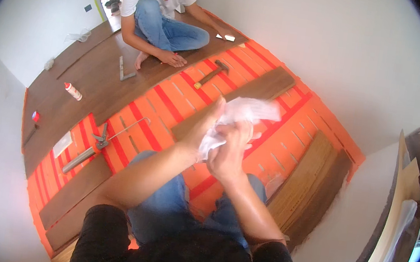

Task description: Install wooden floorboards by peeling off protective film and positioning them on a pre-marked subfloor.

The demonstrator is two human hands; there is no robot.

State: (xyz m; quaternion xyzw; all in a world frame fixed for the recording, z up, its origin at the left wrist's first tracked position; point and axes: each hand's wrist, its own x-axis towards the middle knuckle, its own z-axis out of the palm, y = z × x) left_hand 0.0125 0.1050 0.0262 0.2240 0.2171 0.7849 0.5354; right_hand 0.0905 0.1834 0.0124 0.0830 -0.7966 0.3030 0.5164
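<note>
My left hand (200,135) and my right hand (230,152) are together at the centre, wrapped round a crumpled white cloth or tissue (246,109), whose loose end sticks out above them. Beneath them is orange underlay (270,149) with red strips and a loose brown plank (273,84) lying across it. A hammer (211,75) lies beyond that plank. To the left, a caulking gun (86,152) rests on the underlay beside loose planks (78,183). My bent knees are below my forearms.
A co-worker (159,30) sits on laid brown flooring (50,111), near a metal square (122,73). A white bottle (73,91) and small red item (36,116) lie left. Stacked planks (303,184) lie right; white walls surround us, with boards (401,196) leaning far right.
</note>
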